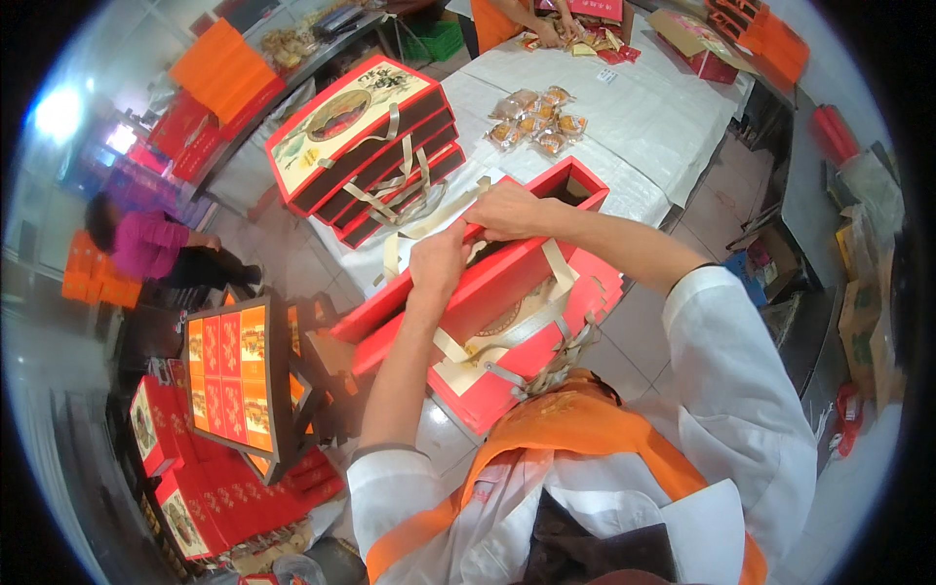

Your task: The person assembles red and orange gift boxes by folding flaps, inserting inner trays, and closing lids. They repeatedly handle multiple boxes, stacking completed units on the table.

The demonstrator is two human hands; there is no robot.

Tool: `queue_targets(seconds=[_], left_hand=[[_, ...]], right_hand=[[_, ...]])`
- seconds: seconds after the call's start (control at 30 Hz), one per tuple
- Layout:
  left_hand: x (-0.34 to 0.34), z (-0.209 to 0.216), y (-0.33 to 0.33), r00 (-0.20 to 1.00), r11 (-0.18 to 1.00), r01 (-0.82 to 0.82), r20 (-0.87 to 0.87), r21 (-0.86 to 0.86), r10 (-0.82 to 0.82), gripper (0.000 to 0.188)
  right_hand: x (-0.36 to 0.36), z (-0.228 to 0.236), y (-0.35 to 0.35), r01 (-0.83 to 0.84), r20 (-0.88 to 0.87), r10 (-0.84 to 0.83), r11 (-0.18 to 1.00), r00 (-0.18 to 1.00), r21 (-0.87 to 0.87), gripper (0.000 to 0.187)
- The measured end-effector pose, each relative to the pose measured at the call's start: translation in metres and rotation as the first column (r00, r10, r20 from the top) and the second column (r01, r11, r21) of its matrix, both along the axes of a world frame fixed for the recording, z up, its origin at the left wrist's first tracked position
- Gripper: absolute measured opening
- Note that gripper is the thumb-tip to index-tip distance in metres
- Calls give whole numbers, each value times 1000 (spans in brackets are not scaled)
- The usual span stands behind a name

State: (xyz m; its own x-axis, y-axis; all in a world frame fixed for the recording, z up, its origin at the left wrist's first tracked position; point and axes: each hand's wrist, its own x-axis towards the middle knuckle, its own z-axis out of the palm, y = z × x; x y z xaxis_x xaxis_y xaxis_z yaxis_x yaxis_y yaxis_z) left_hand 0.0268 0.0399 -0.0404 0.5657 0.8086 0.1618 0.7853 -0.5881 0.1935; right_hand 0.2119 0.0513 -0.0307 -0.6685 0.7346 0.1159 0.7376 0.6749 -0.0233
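Centrally, a red box [502, 290] is held at the near edge of the worktop [634, 132], its dark interior partly exposed. Its upper rim is gripped by the left hand [439, 258], with the fingers curled, and by the right hand [507, 212], which is bent over it just beside; the fingertips are hidden. Pale ribbon [526, 325] is draped down the near side, above flat red panels [486, 392]. Farther left, a stack of boxes [363, 132] with ribbon handles is set on the worktop. Beyond the red box, wrapped pastries [536, 124] are clustered, and at the far end small packets [597, 44] are being handled by a co-worker [499, 21].
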Motion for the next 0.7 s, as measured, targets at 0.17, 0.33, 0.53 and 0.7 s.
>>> queue_targets(seconds=[0.17, 0.33, 0.53, 0.7], left_hand=[[-34, 42, -42, 888, 953, 113, 402, 281, -224, 41], [-135, 68, -103, 362, 708, -700, 807, -96, 467, 30], [-151, 8, -98, 85, 747, -56, 742, -663, 665, 52], [-161, 15, -88, 369, 740, -149, 658, -656, 657, 59]], right_hand=[[2, -14, -3, 18, -133, -18, 1000, 991, -6, 24], [3, -15, -2, 12, -178, -6, 999, 984, 31, 24], [3, -14, 7, 11, -117, -10, 1000, 993, 11, 27], [3, -16, 13, 15, -137, -13, 1000, 990, 14, 26]])
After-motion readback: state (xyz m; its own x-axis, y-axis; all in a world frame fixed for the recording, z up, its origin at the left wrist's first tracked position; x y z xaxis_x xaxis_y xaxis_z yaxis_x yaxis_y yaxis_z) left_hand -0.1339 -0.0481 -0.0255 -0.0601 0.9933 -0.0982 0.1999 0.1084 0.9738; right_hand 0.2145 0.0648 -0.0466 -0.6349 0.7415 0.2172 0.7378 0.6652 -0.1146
